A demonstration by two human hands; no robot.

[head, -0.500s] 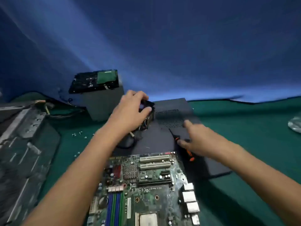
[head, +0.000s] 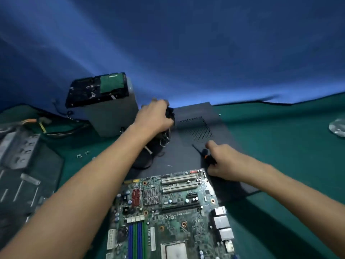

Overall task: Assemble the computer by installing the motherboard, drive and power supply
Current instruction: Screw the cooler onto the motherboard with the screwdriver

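My right hand, open a moment ago, now grasps the screwdriver; left hand grips the fan. Motherboard: uninstalled.

A green cloth covers the table, with a blue fabric backdrop rising behind it. A few small loose screws lie on the cloth at the left, and a crumpled clear plastic piece sits at the right edge.
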